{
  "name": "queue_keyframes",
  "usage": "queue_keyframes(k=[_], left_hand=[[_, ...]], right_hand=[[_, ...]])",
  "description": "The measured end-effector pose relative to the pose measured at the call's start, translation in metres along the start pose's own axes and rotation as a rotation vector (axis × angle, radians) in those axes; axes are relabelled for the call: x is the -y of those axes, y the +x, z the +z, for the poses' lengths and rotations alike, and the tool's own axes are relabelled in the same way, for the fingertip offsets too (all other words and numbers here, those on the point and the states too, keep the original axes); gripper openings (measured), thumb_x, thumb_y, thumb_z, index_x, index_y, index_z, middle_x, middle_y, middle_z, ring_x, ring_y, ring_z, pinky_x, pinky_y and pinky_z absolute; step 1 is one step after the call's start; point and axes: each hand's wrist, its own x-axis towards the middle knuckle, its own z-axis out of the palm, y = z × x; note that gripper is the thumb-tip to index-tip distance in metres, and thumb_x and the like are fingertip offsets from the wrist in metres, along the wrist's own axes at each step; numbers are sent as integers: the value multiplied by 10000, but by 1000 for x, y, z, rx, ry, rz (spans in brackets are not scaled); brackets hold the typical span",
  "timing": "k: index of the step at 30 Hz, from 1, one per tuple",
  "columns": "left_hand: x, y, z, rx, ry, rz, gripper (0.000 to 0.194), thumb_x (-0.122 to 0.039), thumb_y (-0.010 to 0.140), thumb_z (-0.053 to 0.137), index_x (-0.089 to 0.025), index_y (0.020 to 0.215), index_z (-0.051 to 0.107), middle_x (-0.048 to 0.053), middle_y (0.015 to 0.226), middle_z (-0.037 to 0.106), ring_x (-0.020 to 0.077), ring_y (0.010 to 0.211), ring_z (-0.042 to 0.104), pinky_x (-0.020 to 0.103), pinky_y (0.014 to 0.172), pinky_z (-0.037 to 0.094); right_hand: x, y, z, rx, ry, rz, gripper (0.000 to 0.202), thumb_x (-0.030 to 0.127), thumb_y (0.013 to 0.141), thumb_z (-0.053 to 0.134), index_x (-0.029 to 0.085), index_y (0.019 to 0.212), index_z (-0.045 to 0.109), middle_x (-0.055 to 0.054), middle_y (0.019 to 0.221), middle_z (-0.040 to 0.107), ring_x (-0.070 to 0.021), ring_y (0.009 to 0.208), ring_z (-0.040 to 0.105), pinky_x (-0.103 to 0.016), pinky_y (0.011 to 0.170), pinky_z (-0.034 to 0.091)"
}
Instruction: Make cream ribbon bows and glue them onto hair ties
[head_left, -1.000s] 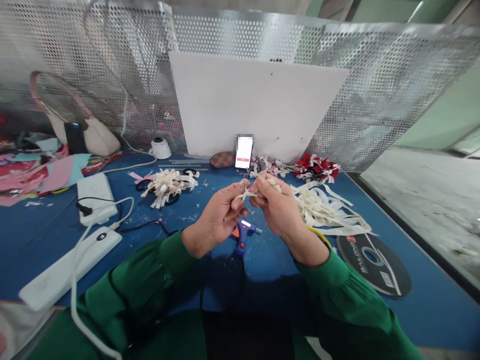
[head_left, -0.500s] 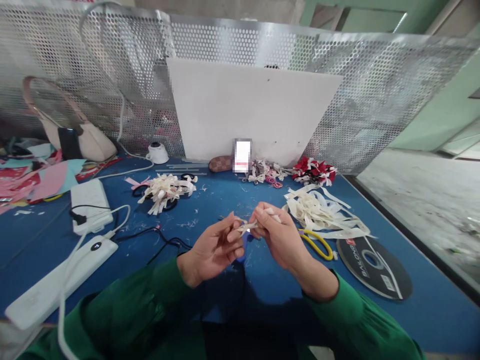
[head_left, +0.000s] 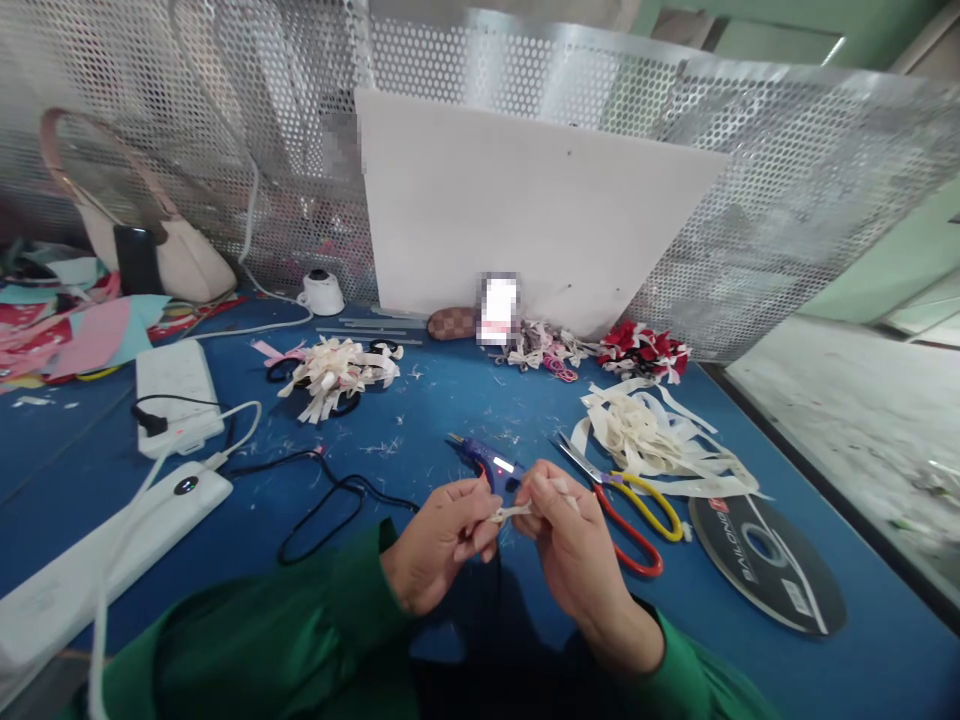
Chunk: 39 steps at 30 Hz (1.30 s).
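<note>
Between my two hands stretches a short cream ribbon (head_left: 516,511), twisted or folded, its ends partly hidden by fingers. My left hand (head_left: 442,540) pinches one end. The other end is gripped by my right hand (head_left: 570,540), with a bit of ribbon poking out above its fingers. Just beyond my hands lies a blue glue gun (head_left: 487,460), its nozzle pointing to the far left. Scissors (head_left: 630,500) with one yellow and one red handle rest right of my right hand, blades apart. Loose cream ribbon (head_left: 637,430) is heaped behind them.
A black reel disc (head_left: 795,570) lies at the right edge. Finished-looking cream bows (head_left: 337,370) and red bows (head_left: 645,350) sit farther back. White power strips (head_left: 112,550) and black cable (head_left: 352,480) occupy the left. A phone (head_left: 499,310) stands before a white board (head_left: 525,200).
My hands are lower in the view, and the left has closed more around the ribbon. The camera view has shifted, so the glue gun and scissors show more fully.
</note>
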Motion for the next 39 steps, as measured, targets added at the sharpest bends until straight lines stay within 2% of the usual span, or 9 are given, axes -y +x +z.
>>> queue_keyframes(k=[4,8,13,17,23,26,31,34,39], left_hand=[[2,1,2,25,38,24,402,-352,814,682,-211,562,402,-85,414,327,71,421,257,236,532,361],[4,1,1,61,61,30,396,-364,830,680,-200,584,417,-71,447,404,59,414,266,231,520,341],[7,3,-3,99,54,23,417,-452,867,651,-197,627,424,-56,460,462,60,382,315,226,505,369],[7,3,-4,83,81,-3,372,-493,899,620,-182,728,505,-39,482,526,61,371,360,197,461,319],[9,5,-3,51,106,-24,276,-431,868,673,-168,923,609,-33,497,553,67,393,391,181,415,235],[9,6,-2,11,153,24,299,-436,861,671,-140,900,658,-12,510,575,65,391,386,196,403,222],[7,5,0,-35,209,115,295,-416,846,695,-122,850,684,-15,521,576,39,380,319,210,420,182],[7,5,1,-38,185,129,308,-428,844,702,-120,851,691,-15,533,574,37,382,317,216,428,175],[8,7,-1,-9,163,81,312,-435,850,702,-124,839,679,3,560,599,48,399,373,205,432,224]], right_hand=[[0,2,-2,-26,13,-1,388,451,826,750,185,623,554,54,557,367,-89,529,263,-246,507,242],[3,4,-5,-9,9,10,382,467,832,740,181,635,580,59,559,347,-86,524,244,-250,505,225],[4,2,-9,48,-130,-18,379,475,856,715,179,648,601,58,551,364,-88,526,275,-255,524,237],[0,1,-9,50,-206,-68,389,498,861,699,183,656,597,58,533,379,-93,518,302,-252,516,246],[4,2,-7,31,-258,-88,423,536,833,710,184,640,576,61,530,368,-89,510,284,-243,499,236],[3,4,-9,1,-302,-103,441,542,834,711,178,631,567,54,535,382,-91,521,294,-246,504,234],[-1,7,-9,-49,-81,-18,414,508,819,740,182,637,562,58,544,373,-86,517,280,-239,501,245],[-1,9,-8,-68,37,40,411,507,785,768,183,634,564,79,522,309,-77,497,226,-229,484,232],[0,11,-8,-64,6,32,415,506,783,772,178,633,568,79,503,329,-72,489,235,-228,487,221]])
